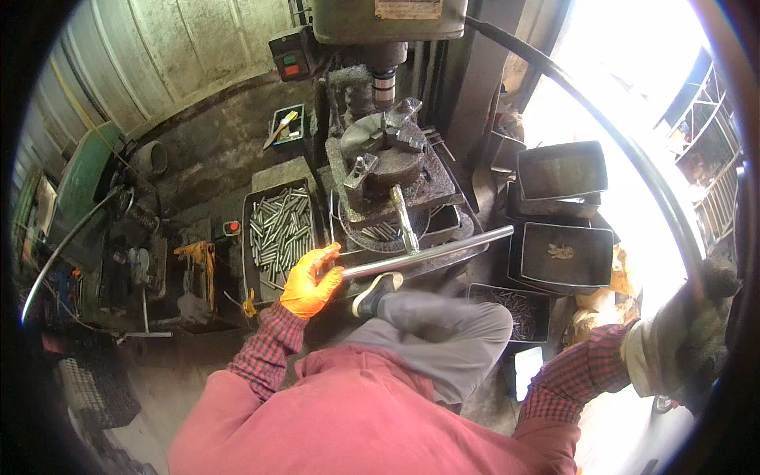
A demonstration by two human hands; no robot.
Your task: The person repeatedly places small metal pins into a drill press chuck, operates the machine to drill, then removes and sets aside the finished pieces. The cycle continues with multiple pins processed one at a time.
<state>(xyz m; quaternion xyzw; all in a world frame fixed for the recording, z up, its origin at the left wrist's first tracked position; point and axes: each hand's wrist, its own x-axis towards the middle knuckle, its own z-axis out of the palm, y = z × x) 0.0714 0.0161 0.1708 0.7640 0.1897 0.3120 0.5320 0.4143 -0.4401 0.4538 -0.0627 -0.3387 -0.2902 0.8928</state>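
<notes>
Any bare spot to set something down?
Yes: upper right tray, between drill press and bright opening; also nearer tray, around its pale item. Crowded: left tray, heaped with metal pins, and the plate under the round chuck.

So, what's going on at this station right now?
A person's orange-gloved left hand is at the left end of a long steel rod, in front of a drill press. The right hand, in a pale, dirty glove, is by the lower end of a dark curved bar; its grip is unclear. The drill chuck sits above a round clamp. Short metal pins lie piled alongside.
</notes>
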